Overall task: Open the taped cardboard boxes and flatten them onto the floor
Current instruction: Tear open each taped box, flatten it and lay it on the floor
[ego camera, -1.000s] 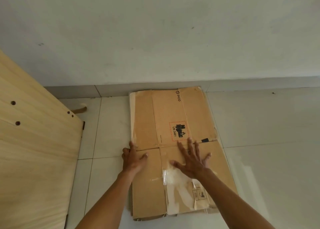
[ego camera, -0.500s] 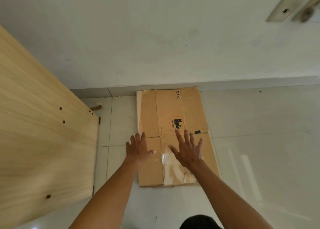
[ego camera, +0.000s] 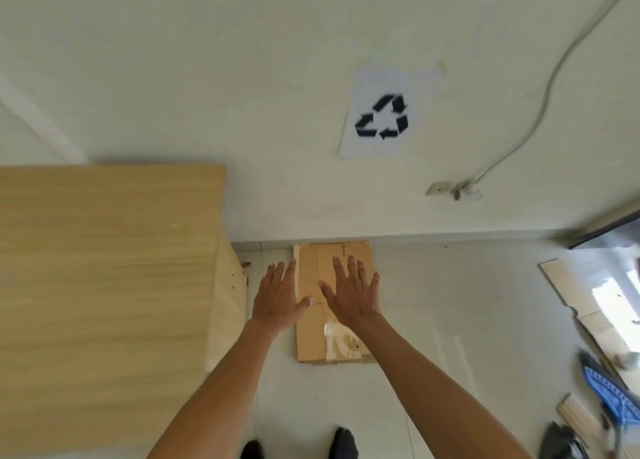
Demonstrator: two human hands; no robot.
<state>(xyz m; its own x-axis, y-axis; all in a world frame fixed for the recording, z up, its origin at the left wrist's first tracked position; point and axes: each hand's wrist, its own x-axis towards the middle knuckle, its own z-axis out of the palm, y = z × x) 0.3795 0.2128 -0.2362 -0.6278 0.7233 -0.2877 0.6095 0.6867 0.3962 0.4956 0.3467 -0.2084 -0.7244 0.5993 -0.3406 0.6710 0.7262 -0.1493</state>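
Bare hands and forearms, dark tips of footwear behind

Left hand (ego camera: 279, 297) and right hand (ego camera: 352, 290) both bare to the fingertips, nails too blurred to make out. Behind each wrist, a long uncovered arm: left forearm (ego camera: 214, 389) and right forearm (ego camera: 433, 382), bare all the way to the lower frame edge. Well behind the hands and between the two forearms, a pair of rounded black tips (ego camera: 344, 441), probably shoes or socks; too blurred and cropped to tell which, or what material.
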